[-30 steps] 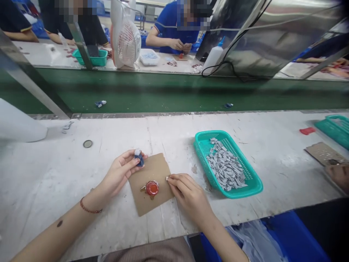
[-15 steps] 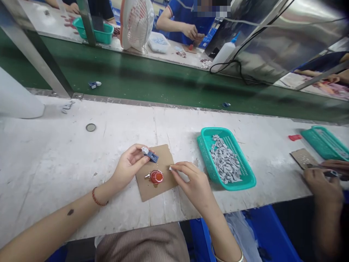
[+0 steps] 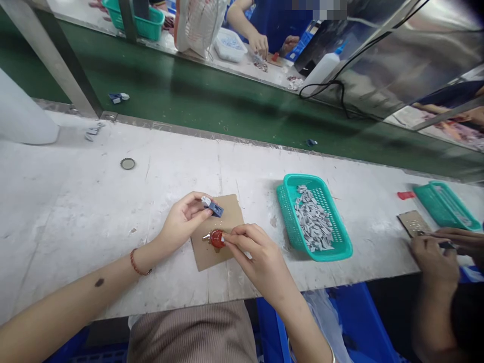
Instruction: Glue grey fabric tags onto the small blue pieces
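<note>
My left hand [image 3: 185, 219] is closed on a small dark-blue plastic part [image 3: 215, 208] with a light grey piece at its end, held above the far part of a brown cardboard sheet [image 3: 206, 259]. Between thumb and fingers of my right hand [image 3: 259, 252] is a tiny light grey plastic piece [image 3: 223, 237]. That piece is at the right side of a small red pot [image 3: 216, 239] on the cardboard; whether it touches the pot's contents I cannot tell. Right of my hands stands a green basket [image 3: 342, 247] holding many small grey pieces [image 3: 313, 219].
A bottle cap [image 3: 127, 164] lies at the left of the white table [image 3: 151, 151]. Across the green strip [image 3: 212, 106], a person works near a fan [image 3: 196, 25]. At the right, a co-worker's hands [image 3: 434, 252] are beside another green basket [image 3: 446, 206].
My right hand has moved left with the grey piece, from the cardboard's right edge to the red pot. My left hand still holds the blue part. The camera view has shifted slightly.
</note>
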A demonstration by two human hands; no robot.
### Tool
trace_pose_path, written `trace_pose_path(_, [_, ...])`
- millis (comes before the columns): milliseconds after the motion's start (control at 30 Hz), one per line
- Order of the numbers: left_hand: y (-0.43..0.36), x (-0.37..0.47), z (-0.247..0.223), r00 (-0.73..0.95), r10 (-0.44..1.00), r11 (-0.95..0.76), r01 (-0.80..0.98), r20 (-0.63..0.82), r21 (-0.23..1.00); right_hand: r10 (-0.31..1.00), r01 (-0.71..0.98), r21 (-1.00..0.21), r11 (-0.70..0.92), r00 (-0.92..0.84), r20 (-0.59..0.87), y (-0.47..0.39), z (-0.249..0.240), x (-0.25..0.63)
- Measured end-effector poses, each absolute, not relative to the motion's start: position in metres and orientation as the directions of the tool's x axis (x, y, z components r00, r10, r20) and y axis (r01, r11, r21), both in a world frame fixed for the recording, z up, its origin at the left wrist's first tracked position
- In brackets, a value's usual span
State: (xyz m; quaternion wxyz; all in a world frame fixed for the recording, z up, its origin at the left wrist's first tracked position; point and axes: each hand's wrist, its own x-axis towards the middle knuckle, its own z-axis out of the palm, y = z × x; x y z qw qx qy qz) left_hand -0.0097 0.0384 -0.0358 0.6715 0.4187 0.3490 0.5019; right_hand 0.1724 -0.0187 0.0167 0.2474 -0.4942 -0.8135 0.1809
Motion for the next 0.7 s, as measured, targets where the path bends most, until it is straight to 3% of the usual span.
trace_pose_path(100, [0.037,-0.01,-0.035,0.287,0.957,0.143,-0.348,-0.04,0.926,0.894,0.711,-0.546,0.443,-0.39,0.219,-0.018,0.018,0.172])
trace_pose_path(200, [0.037,-0.01,-0.035,0.304,0.952,0.142,-0.333,-0.036,0.932,0.917,0.668,-0.637,0.385,-0.357,0.179,-0.017,0.02,0.172])
trace_pose_path(300, [0.037,-0.01,-0.035,0.307,0.951,0.153,-0.334,-0.046,0.93,0.975,0.549,-0.814,0.188,-0.205,0.087,-0.015,0.021,0.175])
trace_pose_path(400, [0.036,-0.009,-0.036,0.328,0.943,0.176,-0.338,-0.059,0.924,0.998,0.315,-0.948,-0.039,-0.037,-0.053,-0.008,0.018,0.178])
trace_pose_path(533, [0.034,-0.009,-0.037,0.366,0.928,0.191,-0.303,-0.072,0.934,0.982,0.079,-0.978,-0.191,0.029,-0.189,0.004,0.012,0.173])
trace_pose_path(700, [0.034,-0.009,-0.037,0.385,0.92,0.209,-0.316,-0.076,0.925,0.974,0.032,-0.974,-0.223,0.043,-0.221,0.012,0.011,0.164])
